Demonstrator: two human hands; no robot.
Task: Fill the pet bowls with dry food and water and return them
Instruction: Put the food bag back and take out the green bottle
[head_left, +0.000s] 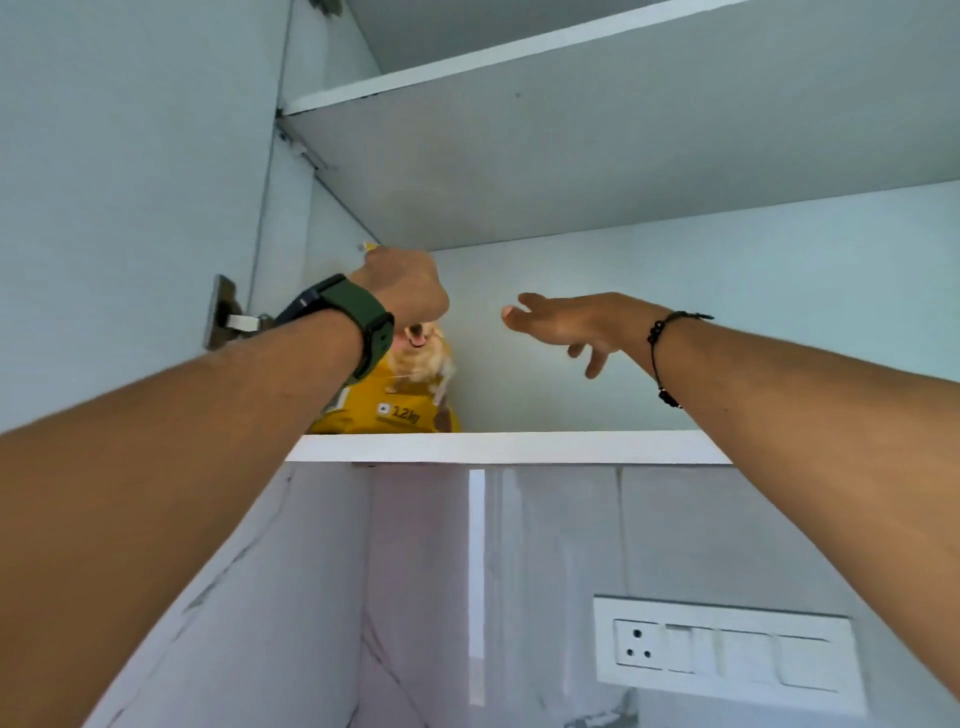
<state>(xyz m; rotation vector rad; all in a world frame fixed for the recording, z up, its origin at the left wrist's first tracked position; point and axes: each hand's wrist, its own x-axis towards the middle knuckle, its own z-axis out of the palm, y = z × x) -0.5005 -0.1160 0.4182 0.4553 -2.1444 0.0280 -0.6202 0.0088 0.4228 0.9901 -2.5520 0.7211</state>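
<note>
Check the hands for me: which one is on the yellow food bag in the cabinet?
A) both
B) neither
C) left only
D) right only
C: the left hand grips the top of the yellow food bag, while the right hand hangs open beside it, apart.

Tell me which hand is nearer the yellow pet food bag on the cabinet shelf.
Left. The left hand is at the top of the yellow pet food bag, apparently gripping it. The right hand hovers open to the bag's right, apart from it.

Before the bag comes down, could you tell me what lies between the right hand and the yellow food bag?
Nothing: in the head view, only bare cabinet back wall shows between the open right hand and the yellow food bag, whose top the left hand grips.
</note>
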